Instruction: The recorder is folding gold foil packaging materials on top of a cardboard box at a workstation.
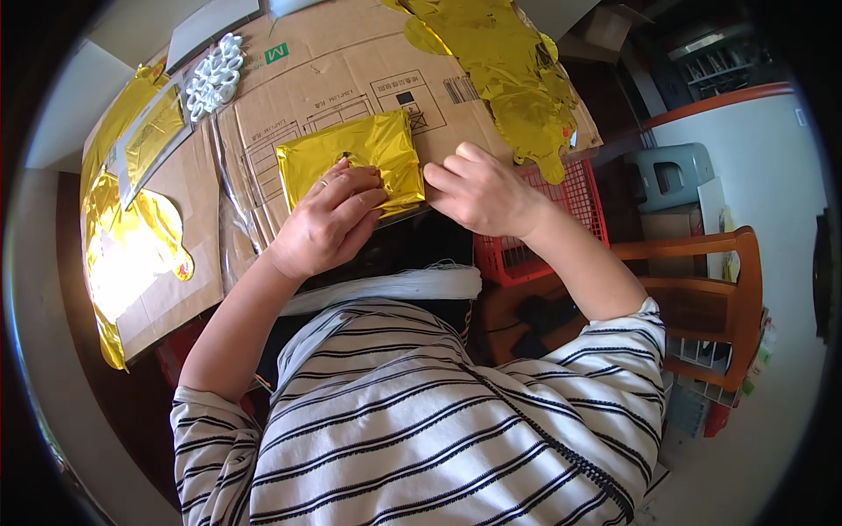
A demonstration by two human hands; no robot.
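Note:
A folded gold foil sheet (303,162), crinkled and roughly rectangular, lies at the near edge of the cardboard. My left hand (338,206) rests on top of it, fingers bent and pressed together against the foil. A ring shows on one finger. Beside the foil's right edge, my right hand (482,193) is closed, thumb and fingers drawn in. Whatever its fingertips may hold is hidden. Across my lap, just below the foil, lies a hank of white string (438,282).
Flattened cardboard (342,57) covers the table. Flat gold foil shapes lie at far right (500,66) and left (132,228), with a clear packet (153,145) and white rings (217,74). A red basket (579,197) and wooden chair (741,289) stand right.

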